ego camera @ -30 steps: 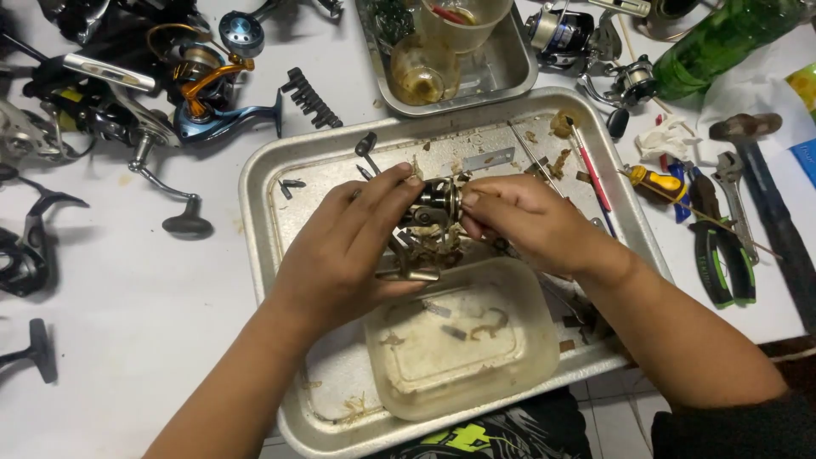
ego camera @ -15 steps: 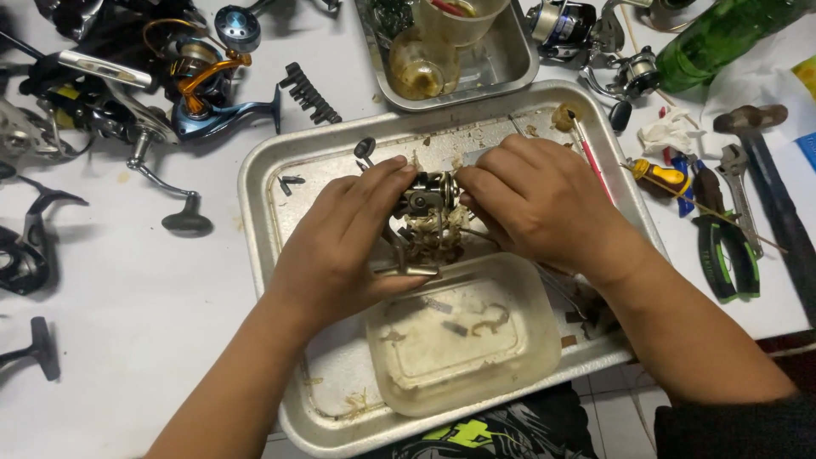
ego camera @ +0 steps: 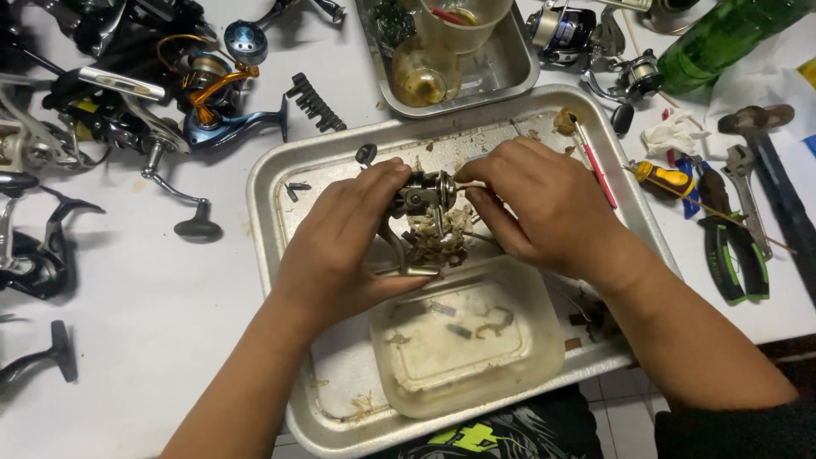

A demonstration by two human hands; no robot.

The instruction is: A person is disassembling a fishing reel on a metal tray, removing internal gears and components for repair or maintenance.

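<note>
We see bare white table (ego camera: 144, 297) left of the metal tray (ego camera: 263, 183). Fishing reels (ego camera: 127, 93) crowd the far left; pliers (ego camera: 731, 255) and a hammer (ego camera: 778, 170) block the right.

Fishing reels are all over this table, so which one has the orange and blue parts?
The reel at the upper left, just beyond the big metal tray: orange bail arm, shiny blue body. Its neighbours look black or silver, as does the small reel part held in both hands.
</note>
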